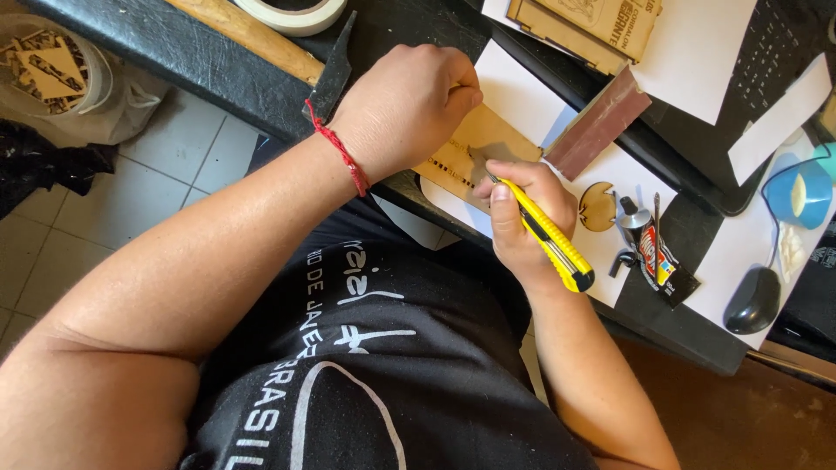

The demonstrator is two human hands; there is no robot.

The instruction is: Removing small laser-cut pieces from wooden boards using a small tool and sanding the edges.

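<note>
My left hand, with a red string bracelet at the wrist, is closed and presses down on a thin laser-cut wooden sheet that lies on white paper at the desk's near edge. My right hand grips a yellow utility knife, its blade tip touching the wooden sheet just below the left hand. The part of the sheet under my left hand is hidden.
A sanding block, a small round wooden piece, a squeezed glue tube, a black computer mouse, a hammer, a tape roll, more wooden cut-outs and a bucket of wood scraps surround me.
</note>
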